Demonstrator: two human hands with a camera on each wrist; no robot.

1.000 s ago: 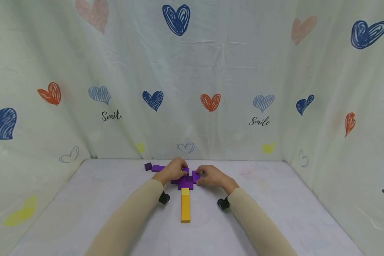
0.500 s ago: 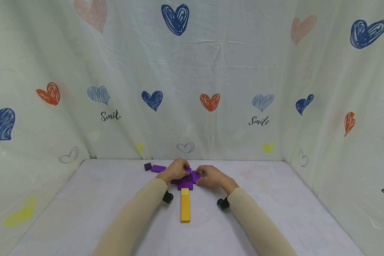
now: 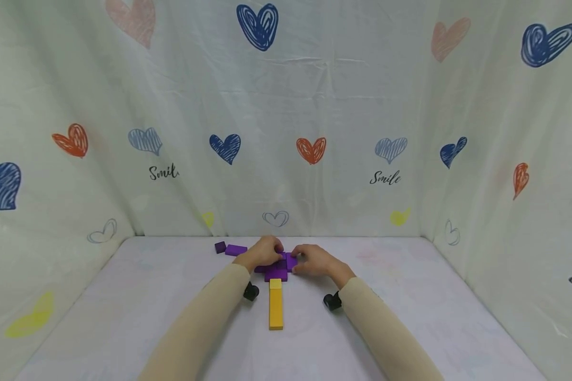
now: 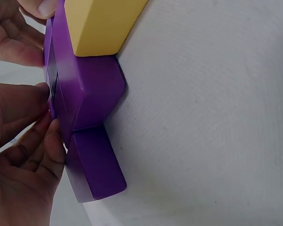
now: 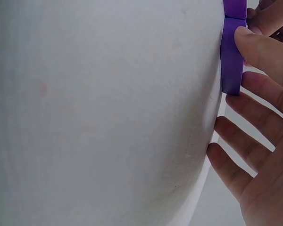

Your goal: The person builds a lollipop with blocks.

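Note:
Purple wooden blocks are fitted around a dark purple cube (image 3: 281, 264) on the table. At the back of this group my left hand (image 3: 263, 251) pinches a purple block (image 3: 283, 256) between thumb and fingers, covering much of it. My right hand (image 3: 314, 260) holds the right-hand purple block (image 3: 291, 261), its thumb on one end and index finger at the other; the remaining fingers spread toward the cloth in the right wrist view. The front purple block (image 4: 101, 89) meets a yellow block (image 4: 96, 28), and another purple block (image 4: 101, 162) sits beside it.
The long yellow block (image 3: 276, 307) points toward me from the group. Left of the hands lie a loose purple block (image 3: 235, 250) and a dark cube (image 3: 220, 247). A heart-printed curtain (image 3: 343, 201) rises behind the white-covered table (image 3: 386, 317).
My left hand has shifted slightly right, bringing the back purple block up against the right-hand one. My right hand has stayed nearly still.

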